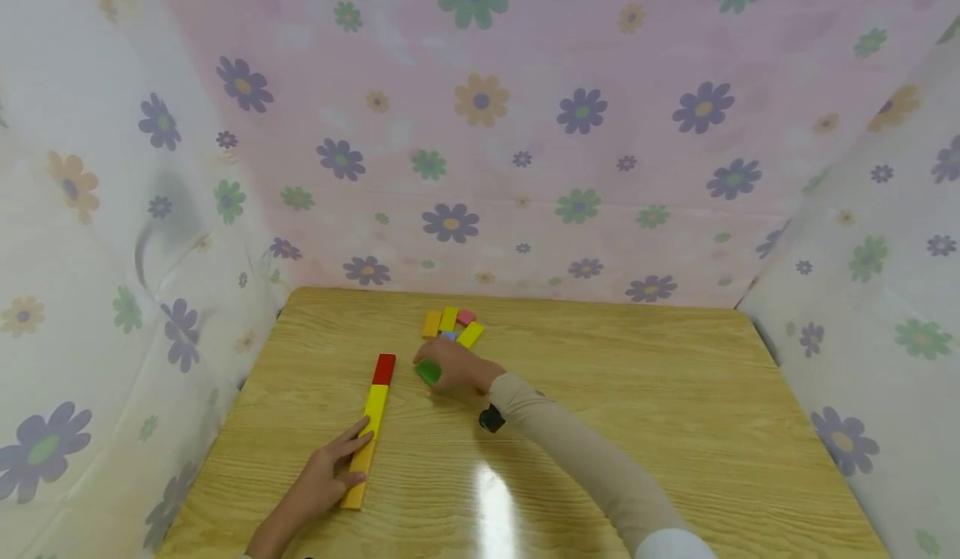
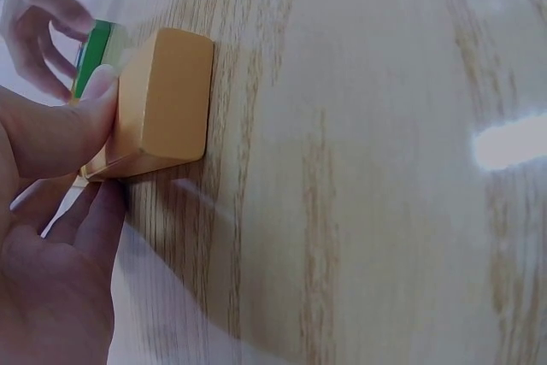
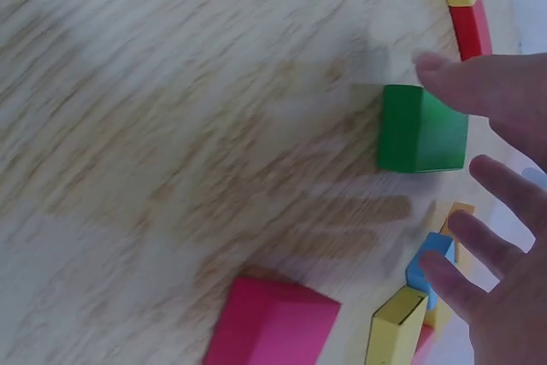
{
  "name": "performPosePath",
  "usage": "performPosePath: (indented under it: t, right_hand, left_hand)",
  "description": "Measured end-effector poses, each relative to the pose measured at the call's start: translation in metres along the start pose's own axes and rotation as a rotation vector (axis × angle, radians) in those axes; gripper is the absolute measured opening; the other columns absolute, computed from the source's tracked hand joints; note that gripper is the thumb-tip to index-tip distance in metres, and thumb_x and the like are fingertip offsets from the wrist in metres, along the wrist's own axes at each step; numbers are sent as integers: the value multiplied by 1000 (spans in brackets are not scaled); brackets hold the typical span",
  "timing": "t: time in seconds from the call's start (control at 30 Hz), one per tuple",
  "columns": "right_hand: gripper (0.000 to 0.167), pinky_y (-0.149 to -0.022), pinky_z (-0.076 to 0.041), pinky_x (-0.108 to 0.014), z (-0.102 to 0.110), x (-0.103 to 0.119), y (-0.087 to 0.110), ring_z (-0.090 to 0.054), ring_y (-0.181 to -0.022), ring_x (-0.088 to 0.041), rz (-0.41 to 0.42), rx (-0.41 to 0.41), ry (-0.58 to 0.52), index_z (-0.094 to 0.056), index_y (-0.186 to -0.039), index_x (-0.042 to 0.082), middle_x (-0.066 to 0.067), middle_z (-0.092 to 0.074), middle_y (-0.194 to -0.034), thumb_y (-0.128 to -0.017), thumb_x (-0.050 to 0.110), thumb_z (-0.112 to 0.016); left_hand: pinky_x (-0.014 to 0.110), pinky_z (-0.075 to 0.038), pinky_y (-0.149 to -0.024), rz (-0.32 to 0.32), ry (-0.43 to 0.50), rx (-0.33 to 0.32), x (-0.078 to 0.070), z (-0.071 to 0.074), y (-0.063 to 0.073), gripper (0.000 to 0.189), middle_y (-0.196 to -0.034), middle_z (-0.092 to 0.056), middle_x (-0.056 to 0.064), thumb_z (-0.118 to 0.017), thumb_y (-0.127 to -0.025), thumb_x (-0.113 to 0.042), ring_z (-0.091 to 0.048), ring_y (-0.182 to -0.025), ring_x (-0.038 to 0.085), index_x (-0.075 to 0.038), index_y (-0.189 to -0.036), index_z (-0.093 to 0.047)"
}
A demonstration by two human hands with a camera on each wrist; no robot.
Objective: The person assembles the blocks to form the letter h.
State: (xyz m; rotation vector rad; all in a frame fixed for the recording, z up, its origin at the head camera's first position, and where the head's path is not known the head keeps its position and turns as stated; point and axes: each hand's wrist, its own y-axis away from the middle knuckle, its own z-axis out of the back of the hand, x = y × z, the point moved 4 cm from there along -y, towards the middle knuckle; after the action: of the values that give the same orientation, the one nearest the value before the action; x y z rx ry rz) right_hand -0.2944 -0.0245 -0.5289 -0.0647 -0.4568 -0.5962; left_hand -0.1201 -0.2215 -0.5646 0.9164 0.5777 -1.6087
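Note:
A row of blocks on the wooden table runs from a red block (image 1: 384,369) through a yellow block (image 1: 375,409) to an orange block (image 1: 356,492) nearest me. My left hand (image 1: 318,480) grips the row's near part, with the thumb on one side of the orange block and the fingers on the other. Right of the row's far end, my right hand (image 1: 457,365) reaches over a green block (image 3: 423,130). Its thumb overlaps that block's edge in the right wrist view, while the other fingers are spread beside it.
Behind the right hand lies a loose group: an orange block (image 1: 432,324), yellow blocks (image 1: 448,319), a pink block (image 1: 466,317) and a blue block (image 3: 432,267). A larger-looking deep pink block (image 3: 273,322) is nearer the right wrist. Flowered cloth (image 1: 525,126) encloses the table.

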Motion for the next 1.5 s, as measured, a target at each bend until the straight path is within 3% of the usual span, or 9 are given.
performPosePath:
  t: [0.4,0.8,0.93,1.23,1.5]
  right_hand:
    - [55,-93,-41,-28,-5,-1,17,-45,-112,-17,-97,36,-42,-60,-125,16,-2,-51,-130,-73,-1,-70]
    - [54,-82,-42,-20,-11,-3,21,-48,-101,-13,-40,-23,-123,-62,-120,11,-1,-57,-126,-70,-8,-68]
    - [47,-81,-43,-19,-12,-5,22,-49,-101,-13,-43,-38,-155,-64,-117,8,-4,-57,-123,-72,-5,-69]
    - [39,-80,-46,-20,-12,-5,25,-51,-97,-14,-2,-86,-189,-63,-115,1,-8,-58,-117,-78,8,-72]
    - [40,-81,-45,-20,-8,-6,27,-51,-96,-11,-56,-93,-209,-63,-117,5,-3,-60,-116,-80,16,-75]
  left_hand:
    - [43,-37,-101,-23,6,7,1,-1,-1,60,-151,-32,7,-72,-78,4,-29,-136,32,0,-134,-52]
    - [41,-38,-101,-25,3,2,1,-1,0,61,-151,-33,9,-72,-77,4,-30,-135,32,1,-134,-51]
    - [37,-38,-101,-28,-5,0,1,-1,0,61,-151,-33,9,-73,-77,4,-30,-135,31,1,-134,-51]
    - [44,-36,-102,-9,-24,-16,-2,0,2,60,-150,-34,7,-73,-77,4,-31,-135,31,-1,-133,-53]
    - [47,-33,-103,-5,-18,-4,-1,-1,0,60,-151,-33,7,-73,-77,2,-30,-135,31,-1,-134,-53]
